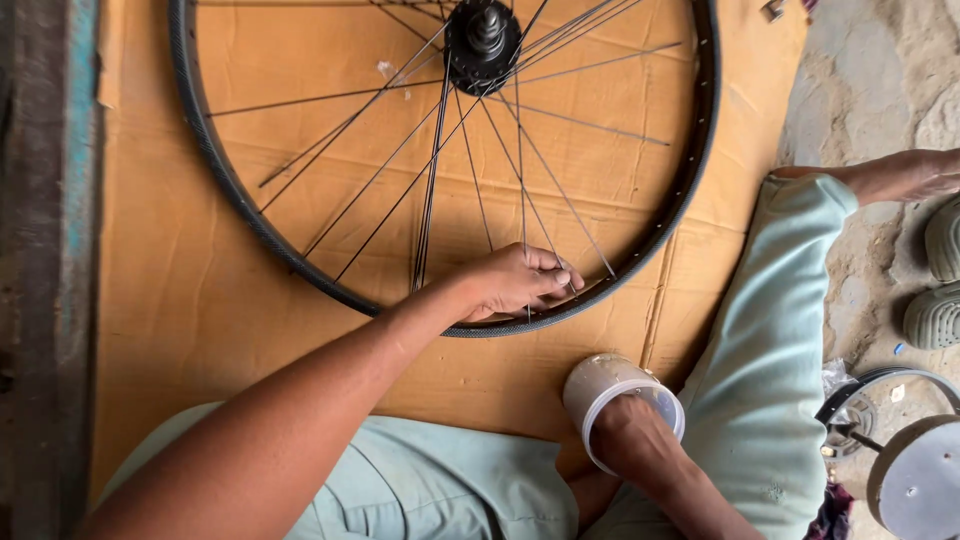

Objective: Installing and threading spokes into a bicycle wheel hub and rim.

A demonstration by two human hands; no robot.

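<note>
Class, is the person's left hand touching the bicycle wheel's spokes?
Touching. The head view shows the left hand with its fingers pinched around a spoke just inside the wheel rim.

The bicycle wheel (445, 165) runs off the top edge from about ten o'clock to two o'clock, so its upper rim is unseen, and the hub (483, 40) at twelve o'clock is clipped there too. The left hand (515, 282) covers the rim and spoke ends beneath it. The right hand is sunk inside the white plastic jar (605, 392) at five o'clock; its fingers and the jar's contents cannot be seen. At three o'clock two sandals (940, 280) are cut by the right edge. At four o'clock a round grey object (915, 480) is also cropped, its kind unclear.
</note>
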